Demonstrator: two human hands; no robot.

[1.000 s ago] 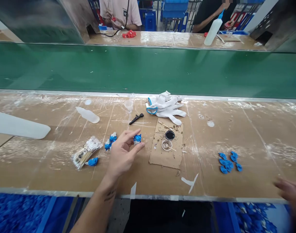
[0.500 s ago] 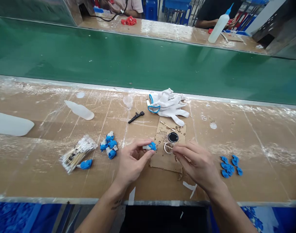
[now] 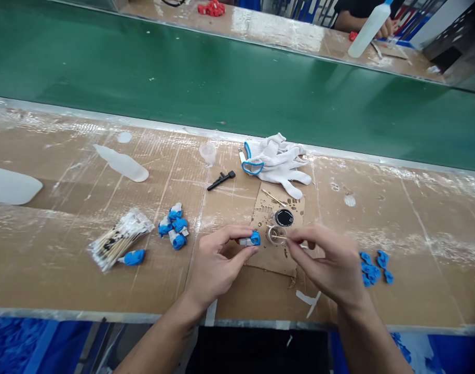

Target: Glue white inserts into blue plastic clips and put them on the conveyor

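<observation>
My left hand [image 3: 225, 259] pinches a small blue part with a pale end [image 3: 254, 238] between thumb and fingers. In my right hand [image 3: 326, 259] is a thin cotton swab [image 3: 279, 237], its far end over or inside a small clear cup [image 3: 272, 240]. Just behind that cup stands another small cup of black liquid [image 3: 284, 217]. Both rest on a stained cardboard piece [image 3: 274, 259], where a second swab [image 3: 273, 198] lies. Several blue and pale parts [image 3: 178, 224] sit left of my left hand. Several blue pieces [image 3: 371, 272] lie right of my right hand.
White gloves [image 3: 278, 161] and a black tool [image 3: 221, 180] lie behind the cardboard. A bag of swabs [image 3: 118, 239] and a blue part [image 3: 133, 257] are at left. Beyond runs a green belt [image 3: 221, 72]; a person's hand [image 3: 385, 28] is near a bottle [image 3: 369, 31].
The swab has shifted so its end reaches the clear cup, and my right hand's fingers have changed position. The blue part has turned in my left hand. The view has tilted downward.
</observation>
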